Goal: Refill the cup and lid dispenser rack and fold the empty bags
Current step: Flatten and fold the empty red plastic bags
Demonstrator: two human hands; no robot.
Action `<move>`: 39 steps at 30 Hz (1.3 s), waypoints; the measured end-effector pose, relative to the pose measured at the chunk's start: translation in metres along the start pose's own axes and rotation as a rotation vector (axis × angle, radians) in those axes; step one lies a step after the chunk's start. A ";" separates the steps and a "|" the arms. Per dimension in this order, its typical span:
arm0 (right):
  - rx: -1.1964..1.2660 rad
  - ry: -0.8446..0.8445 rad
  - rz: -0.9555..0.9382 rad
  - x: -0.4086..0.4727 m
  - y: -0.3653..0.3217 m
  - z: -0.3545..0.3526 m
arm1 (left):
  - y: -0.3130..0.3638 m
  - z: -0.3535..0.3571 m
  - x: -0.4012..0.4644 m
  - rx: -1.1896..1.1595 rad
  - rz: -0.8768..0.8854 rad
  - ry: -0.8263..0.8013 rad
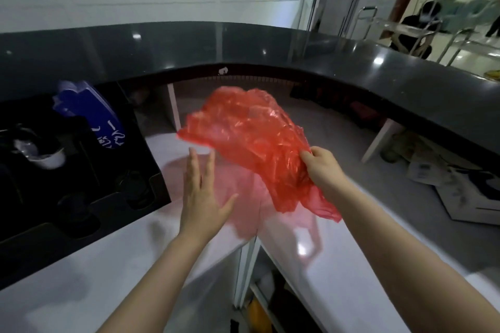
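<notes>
Red, thin plastic fills the middle of the view: the red bag [251,140] hangs in the air above the white table [351,265], crumpled and billowing, with no contents showing through its translucent film. Your right hand [322,167] pinches it at its near edge, the grip closed on a bunch of the film, while a loose tail droops below your wrist toward the table. Your left hand [203,192] hovers flat beside and below the bag, fingers straight and spread, its grip wide and holding nothing; it does not touch the plastic. To your left sits the black dispenser rack [81,184], with dark round openings along its front and a blue printed packet [92,113] sticking up at its back; how full it is you cannot tell, since its slots are too dark to read. Judging by the empty bag in hand, the refill looks mostly behind you and the folding is what remains: the bag is not yet flattened, and no crease or fold shows in it.
</notes>
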State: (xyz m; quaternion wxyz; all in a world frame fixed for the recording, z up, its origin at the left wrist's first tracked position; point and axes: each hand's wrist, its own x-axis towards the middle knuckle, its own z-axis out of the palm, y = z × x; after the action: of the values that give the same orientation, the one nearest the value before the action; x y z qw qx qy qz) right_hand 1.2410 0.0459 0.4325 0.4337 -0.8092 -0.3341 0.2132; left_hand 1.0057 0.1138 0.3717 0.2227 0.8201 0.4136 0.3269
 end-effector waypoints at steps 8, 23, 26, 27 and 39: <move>0.407 -0.170 -0.096 -0.009 0.021 -0.024 | 0.035 0.028 -0.004 -0.510 -0.188 -0.357; 0.035 -0.320 -0.167 -0.041 0.073 -0.011 | 0.039 0.069 -0.010 -0.877 -0.436 -0.202; 0.291 -0.318 -0.062 -0.041 0.070 -0.023 | 0.038 0.073 -0.008 -0.773 -0.477 -0.148; 0.298 -0.309 -0.054 -0.040 0.071 -0.027 | 0.038 0.076 -0.006 -0.760 -0.476 -0.156; 0.293 -0.237 -0.093 -0.032 0.080 -0.070 | 0.073 0.097 0.039 -0.694 -0.439 -0.131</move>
State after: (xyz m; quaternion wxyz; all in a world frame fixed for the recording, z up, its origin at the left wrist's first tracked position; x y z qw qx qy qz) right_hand 1.2923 -0.0484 0.4041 0.5139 -0.6905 -0.3851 0.3330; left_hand 1.1319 0.0956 0.3654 0.5762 0.6076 0.4287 0.3391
